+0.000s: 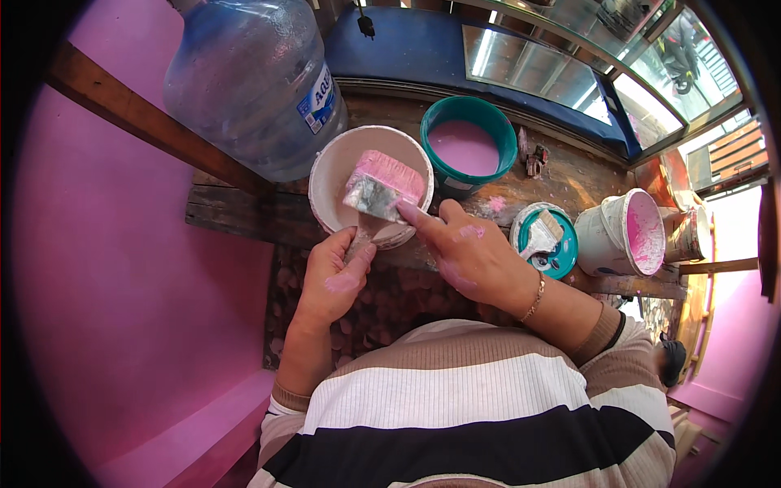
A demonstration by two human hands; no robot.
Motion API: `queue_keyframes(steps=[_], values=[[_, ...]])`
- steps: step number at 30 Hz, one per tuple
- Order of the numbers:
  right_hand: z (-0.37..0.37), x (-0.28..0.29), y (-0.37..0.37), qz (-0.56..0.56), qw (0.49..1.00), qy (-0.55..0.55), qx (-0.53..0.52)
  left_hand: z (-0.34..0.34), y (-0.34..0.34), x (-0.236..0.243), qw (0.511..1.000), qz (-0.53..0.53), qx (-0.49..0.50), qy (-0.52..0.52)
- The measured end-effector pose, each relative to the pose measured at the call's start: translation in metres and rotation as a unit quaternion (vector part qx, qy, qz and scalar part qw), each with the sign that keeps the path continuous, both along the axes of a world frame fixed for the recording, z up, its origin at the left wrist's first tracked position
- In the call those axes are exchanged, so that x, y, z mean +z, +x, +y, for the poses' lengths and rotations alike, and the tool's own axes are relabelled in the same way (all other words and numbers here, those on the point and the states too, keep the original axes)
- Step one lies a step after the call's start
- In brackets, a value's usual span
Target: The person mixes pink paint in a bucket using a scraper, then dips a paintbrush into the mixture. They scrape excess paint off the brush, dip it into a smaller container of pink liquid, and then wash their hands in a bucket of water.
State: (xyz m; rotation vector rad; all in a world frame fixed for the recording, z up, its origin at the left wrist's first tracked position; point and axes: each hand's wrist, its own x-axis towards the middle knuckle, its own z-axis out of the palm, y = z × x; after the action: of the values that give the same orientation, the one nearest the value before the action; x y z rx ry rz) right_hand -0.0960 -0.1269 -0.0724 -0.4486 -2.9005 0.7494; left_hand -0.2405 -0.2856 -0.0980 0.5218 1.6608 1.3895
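A wide paintbrush (378, 185) with pink-coated bristles and a smeared metal band is held over a white bucket (324, 187). My left hand (332, 276) is closed on its handle. My right hand (476, 256) has the index finger on the band's right end, the other fingers curled and partly hidden. Both hands have pink paint smears. Behind them stands a teal bucket (464, 148) of pale pink paint. To their right a smaller brush (541, 236) rests on a teal lid (565, 259).
A large water jug (240, 89) stands on the wooden bench (228, 220) beside a wooden post (138, 114). Pink-stained pails (610, 236) are at the right. Behind are a glass cabinet (659, 114) and blue-covered surface (390, 49). A pink wall (122, 285) is at the left.
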Motion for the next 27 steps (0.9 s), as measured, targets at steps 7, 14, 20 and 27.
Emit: queue_keyframes(steps=[7, 14, 20, 27], values=[[-0.006, 0.003, -0.007, 0.052, 0.997, -0.059, -0.017, -0.004, 0.001, 0.003, 0.992, 0.125, -0.005, -0.003], [-0.002, -0.004, -0.017, 0.023, 0.998, -0.04, -0.046, -0.006, 0.005, -0.004, 0.995, 0.101, 0.008, 0.021], [0.011, -0.01, -0.03, 0.057, 0.988, -0.141, -0.037, -0.008, 0.004, 0.003, 0.999, 0.019, 0.027, -0.005], [-0.001, -0.009, -0.018, 0.058, 0.993, -0.107, -0.008, -0.009, 0.0, 0.006, 0.998, -0.045, 0.046, -0.002]])
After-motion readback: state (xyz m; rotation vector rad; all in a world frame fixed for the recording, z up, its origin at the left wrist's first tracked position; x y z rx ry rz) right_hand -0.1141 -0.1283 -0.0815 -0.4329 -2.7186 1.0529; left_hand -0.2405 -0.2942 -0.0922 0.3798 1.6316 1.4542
